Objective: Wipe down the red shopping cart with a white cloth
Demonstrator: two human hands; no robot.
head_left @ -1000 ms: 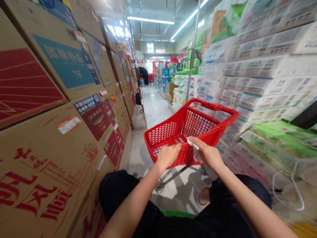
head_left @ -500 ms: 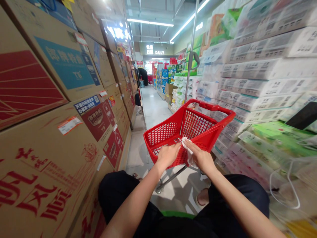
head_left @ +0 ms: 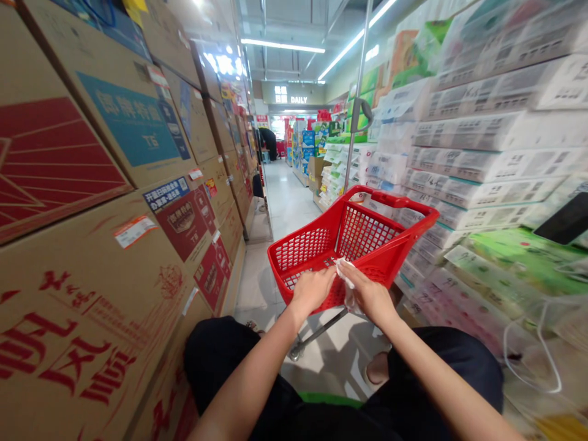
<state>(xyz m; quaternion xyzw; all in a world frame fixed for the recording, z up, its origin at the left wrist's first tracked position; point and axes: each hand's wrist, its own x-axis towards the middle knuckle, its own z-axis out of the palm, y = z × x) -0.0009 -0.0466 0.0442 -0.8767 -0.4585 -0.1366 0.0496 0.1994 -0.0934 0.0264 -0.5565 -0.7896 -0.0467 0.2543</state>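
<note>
A red plastic shopping cart (head_left: 303, 246) stands in front of me, its lattice basket showing nothing inside. My left hand (head_left: 313, 289) is closed over the near rim of the basket, fingers pointing right. Beside it, my right hand (head_left: 371, 296) presses a crumpled white wipe (head_left: 345, 271) against the same rim. Part of the wipe hangs down below the palm. The fingertips of both hands come close together at the rim. A grey metal leg with a caster (head_left: 295, 353) shows under the basket.
Stacked cardboard boxes (head_left: 98, 306) wall the left side. Wrapped paper packs (head_left: 463, 184) are piled on the right, with a dark phone (head_left: 563, 219) above a green pack (head_left: 514, 254). A metal pole (head_left: 351, 156) rises behind the cart. Far down the aisle (head_left: 285, 184) a person in dark clothes bends over.
My right hand and the wipe have slid slightly left along the rim, toward my left hand. My left hand stays in place. The view has turned a little.
</note>
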